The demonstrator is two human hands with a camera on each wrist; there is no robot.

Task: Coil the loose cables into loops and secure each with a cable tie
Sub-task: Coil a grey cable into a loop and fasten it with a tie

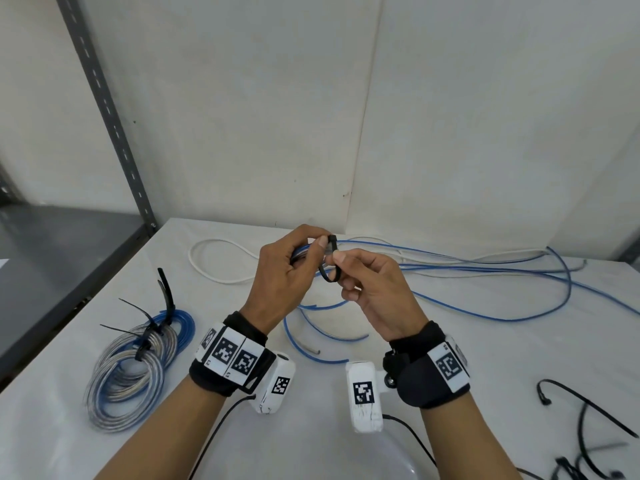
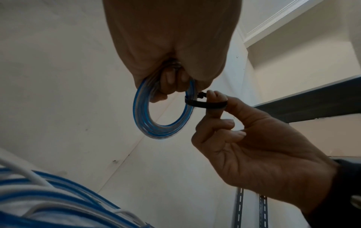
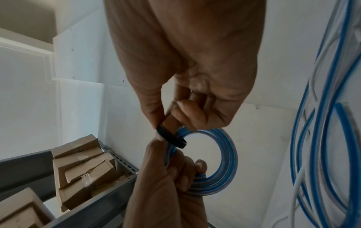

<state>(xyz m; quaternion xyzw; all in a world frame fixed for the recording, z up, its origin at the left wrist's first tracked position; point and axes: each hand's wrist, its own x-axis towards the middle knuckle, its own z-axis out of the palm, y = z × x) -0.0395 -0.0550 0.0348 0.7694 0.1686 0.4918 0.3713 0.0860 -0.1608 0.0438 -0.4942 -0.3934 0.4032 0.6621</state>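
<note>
While my left hand (image 1: 284, 271) grips the small blue coil (image 2: 162, 111) above the table (image 1: 311, 403), fingers curled through it, my right hand (image 1: 369, 289) pinches the black cable tie (image 2: 205, 104) looped round the coil's right side; its strap runs toward my right, so I'd judge the tightening pull goes that way.

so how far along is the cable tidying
Done: three tied coils lie at the table's left. In hand: the left hand holds a blue coil while the right hand loops a black tie round it. Left: loose cables and spare ties.
</note>
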